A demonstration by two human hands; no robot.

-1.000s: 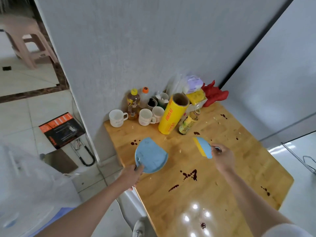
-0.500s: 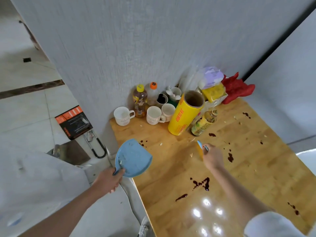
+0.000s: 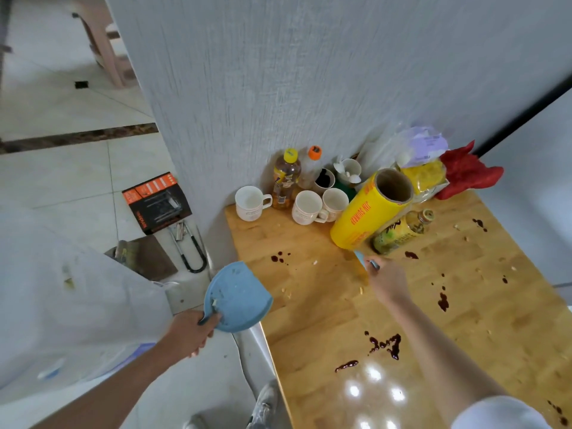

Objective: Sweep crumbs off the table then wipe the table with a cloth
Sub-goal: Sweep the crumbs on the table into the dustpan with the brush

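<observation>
The left hand (image 3: 185, 331) is curled round the handle of the blue dustpan (image 3: 236, 297), which hangs off the left edge of the tabletop (image 3: 464, 320), its lip just at or slightly over the rim. A few scraps already lie in the pan. The right hand (image 3: 385, 281) is closed round a small brush (image 3: 365, 261); only a sliver of its blue body shows past the fingers, close in front of the yellow roll (image 3: 370, 209) and the bottle (image 3: 402, 229) lying beside it.

Crumbs (image 3: 288, 294) lie scattered between the 2 hands and further right across the wood, mixed with dark sticky spills (image 3: 385, 345). A red cloth (image 3: 467, 173) sits bunched at the far corner against the wall, well apart from both hands.

The crumbs look dry and light, so short, gentle strokes toward the pan should move them; any that touch the spills will likely stick and smear. The dustpan seems thin, stiff plastic, easy to hold by its handle alone. The cloth is soft and limp and can be gathered anywhere in a fistful. The mugs (image 3: 305, 207) nearby are breakable, and the roll could tip if nudged.
</observation>
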